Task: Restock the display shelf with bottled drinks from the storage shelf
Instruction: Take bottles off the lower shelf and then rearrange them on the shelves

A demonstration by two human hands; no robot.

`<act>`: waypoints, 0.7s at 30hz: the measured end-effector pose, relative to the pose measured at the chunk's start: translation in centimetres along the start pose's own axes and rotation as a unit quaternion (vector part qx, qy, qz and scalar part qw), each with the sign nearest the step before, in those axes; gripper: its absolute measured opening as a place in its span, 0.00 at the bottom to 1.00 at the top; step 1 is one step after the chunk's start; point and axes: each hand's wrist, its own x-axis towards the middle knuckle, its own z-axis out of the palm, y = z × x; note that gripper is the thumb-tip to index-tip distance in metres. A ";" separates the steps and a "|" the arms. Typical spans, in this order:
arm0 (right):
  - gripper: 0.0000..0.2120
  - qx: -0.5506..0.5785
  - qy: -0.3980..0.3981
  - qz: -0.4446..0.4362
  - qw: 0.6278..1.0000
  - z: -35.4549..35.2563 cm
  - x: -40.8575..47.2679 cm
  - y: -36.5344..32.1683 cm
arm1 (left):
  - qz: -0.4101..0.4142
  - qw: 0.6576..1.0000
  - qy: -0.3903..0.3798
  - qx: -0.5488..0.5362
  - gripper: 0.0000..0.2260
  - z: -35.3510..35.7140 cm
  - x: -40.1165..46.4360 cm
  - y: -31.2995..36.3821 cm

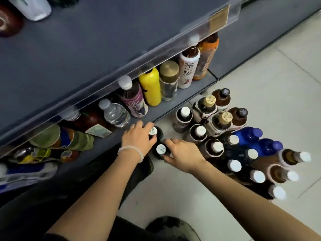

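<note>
- Nearest to me I see a dark shoe [173, 226] on the pale tiled floor [260, 70], with both bare forearms reaching away over it.
- My right hand [182, 153] curls round the neck of a dark bottle [161, 149] with a white patterned cap, standing on the floor just off the shelf edge.
- My left hand [139, 138], a pale bead bracelet [132, 151] on its wrist, grips a second dark bottle [153, 131] of the same kind, just beyond the first and touching it, at the lip of the bottom shelf [156, 108].
- To the right, near the hands, a cluster of bottles [225, 136] stands on the floor: white caps, tan caps, black caps, and two blue bottles [257, 140].
- Farther off, on the bottom shelf, a row runs from left to right: crumpled packets [52, 138], a clear water bottle [114, 112], a purple-labelled bottle [135, 101], a yellow bottle [151, 86], a gold-capped bottle [169, 79], a white bottle with characters [188, 68], an orange bottle [206, 56].
- Farthest, the grey upper shelf [86, 49] overhangs them, a white bottle [33, 7] lying at its far left.
</note>
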 end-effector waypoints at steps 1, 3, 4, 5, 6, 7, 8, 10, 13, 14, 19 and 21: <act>0.21 0.002 -0.006 -0.003 1.000 0.5 0.5 -0.2 | 0.001 1.000 -0.012 -0.006 0.19 0.4 0.5 -0.3; 0.20 0.002 0.005 -0.013 1.000 1.2 1.3 -0.4 | 0.005 0.999 -0.035 -0.021 0.18 0.6 1.5 -0.6; 0.20 0.003 0.017 -0.020 1.000 1.5 1.7 -0.5 | 0.008 0.999 -0.047 -0.025 0.17 0.6 2.0 -0.5; 0.19 0.005 0.028 -0.026 0.999 1.7 1.9 -0.4 | 0.013 0.998 -0.054 -0.024 0.16 0.6 2.4 -0.3; 0.18 0.004 0.037 -0.032 0.999 1.9 2.2 -0.3 | 0.017 0.998 -0.056 -0.023 0.16 0.6 2.7 -0.1; 0.18 0.000 0.043 -0.038 0.998 2.1 2.3 -0.2 | 0.020 0.998 -0.052 -0.024 0.15 0.6 2.9 0.1; 0.17 -0.007 0.050 -0.045 0.998 2.1 2.3 -0.2 | 0.022 0.998 -0.046 -0.028 0.15 0.6 3.0 0.2; 0.16 -0.018 0.061 -0.054 0.996 2.1 2.1 0.0 | 0.024 0.998 -0.034 -0.039 0.14 0.7 3.0 0.1; 0.16 -0.007 0.073 -0.056 0.996 1.8 1.3 0.2 | 0.024 0.999 -0.009 -0.045 0.13 0.7 2.2 -0.5; 0.17 -0.001 0.070 -0.053 0.996 1.5 0.9 0.2 | 0.022 0.999 -0.002 -0.048 0.13 0.6 1.8 -0.7; 0.17 0.026 0.081 -0.025 0.996 0.1 -1.8 -0.1 | 0.015 0.997 0.033 -0.072 0.12 -1.6 -0.7 -0.5; 0.17 0.017 0.081 -0.021 0.996 -1.1 -2.7 -0.7 | 0.010 0.995 0.059 -0.076 0.11 -3.3 -1.9 -0.4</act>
